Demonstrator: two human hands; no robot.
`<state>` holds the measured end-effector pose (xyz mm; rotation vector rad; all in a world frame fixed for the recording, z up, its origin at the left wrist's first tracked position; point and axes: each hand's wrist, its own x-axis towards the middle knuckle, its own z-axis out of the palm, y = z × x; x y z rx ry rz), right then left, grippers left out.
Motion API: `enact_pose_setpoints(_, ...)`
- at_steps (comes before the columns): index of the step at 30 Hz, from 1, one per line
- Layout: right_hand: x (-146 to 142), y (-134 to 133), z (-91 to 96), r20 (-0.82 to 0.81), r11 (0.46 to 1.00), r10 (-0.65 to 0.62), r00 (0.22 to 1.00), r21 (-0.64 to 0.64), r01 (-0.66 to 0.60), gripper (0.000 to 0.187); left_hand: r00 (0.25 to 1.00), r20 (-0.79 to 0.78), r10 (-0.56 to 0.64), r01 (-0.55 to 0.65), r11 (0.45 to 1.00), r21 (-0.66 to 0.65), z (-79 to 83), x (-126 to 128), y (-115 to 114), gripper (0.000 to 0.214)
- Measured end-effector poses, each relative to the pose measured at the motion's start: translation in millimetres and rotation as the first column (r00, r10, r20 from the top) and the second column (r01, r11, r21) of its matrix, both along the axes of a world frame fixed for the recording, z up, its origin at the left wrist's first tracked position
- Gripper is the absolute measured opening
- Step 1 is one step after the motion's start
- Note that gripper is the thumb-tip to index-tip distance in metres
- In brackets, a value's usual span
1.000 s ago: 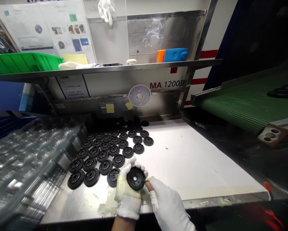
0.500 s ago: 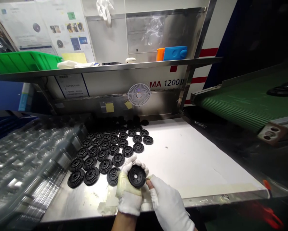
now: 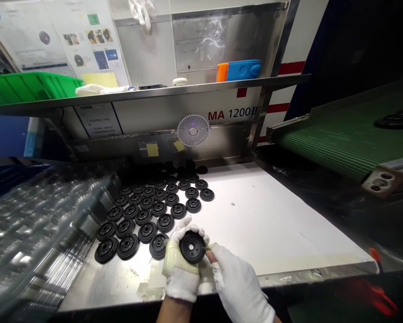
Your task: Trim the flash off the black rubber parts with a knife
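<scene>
My left hand (image 3: 183,260), in a white glove with yellowish tape round the palm, grips a black ribbed plastic disc (image 3: 192,247) by its far and left edge. The disc is tilted toward me and has a round hole in its centre. My right hand (image 3: 237,280), also gloved in white, is closed at the disc's right rim, with one bare fingertip showing. Whatever is pinched in those fingers is too small and hidden to make out. Just left of my left hand lies another black disc (image 3: 158,246), partly covered by the glove.
Rows of similar black discs (image 3: 147,232) cover the table's left half. Stacked clear plastic trays (image 3: 36,224) stand at far left. White sheet (image 3: 255,215) lies at right. A small fan (image 3: 193,130) sits under the metal shelf (image 3: 174,89). A green conveyor (image 3: 326,146) runs at right.
My right hand has shifted slightly right and down along the disc's rim. The left hand keeps its hold on the disc, and the camera view has moved a little.
</scene>
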<state>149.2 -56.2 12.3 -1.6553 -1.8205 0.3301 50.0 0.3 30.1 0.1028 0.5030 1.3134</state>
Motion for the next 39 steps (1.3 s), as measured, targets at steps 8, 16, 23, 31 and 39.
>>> enact_pose_setpoints(8,-7.8,1.6,-2.3,0.003,0.999,-0.026,1.0,0.019,0.026,0.024,0.992,-0.02,0.125,-0.126,0.991,-0.042,9.0,7.3,3.3,0.007)
enact_pose_setpoints(16,-7.1,-4.3,-1.8,-0.012,0.999,0.04,0.999,0.026,-0.04,0.026,0.978,-0.06,0.201,-0.198,0.979,0.047,1.2,6.7,4.3,0.016)
enact_pose_setpoints(23,2.2,1.9,3.1,-0.029,0.999,-0.016,0.999,0.036,0.017,0.022,0.983,-0.074,0.171,-0.162,0.98,0.111,-0.5,9.7,1.7,0.018)
enact_pose_setpoints(31,-10.5,1.1,-11.5,0.074,0.997,-0.011,0.997,0.076,0.005,0.025,0.961,-0.108,0.255,-0.244,0.964,0.111,-6.2,11.0,5.5,0.027)
enact_pose_setpoints(39,6.0,0.0,-3.7,-0.057,0.999,-0.005,0.998,-0.037,0.003,0.02,1.0,-0.013,0.017,-0.018,1.0,-0.012,-4.2,6.7,2.0,0.018)
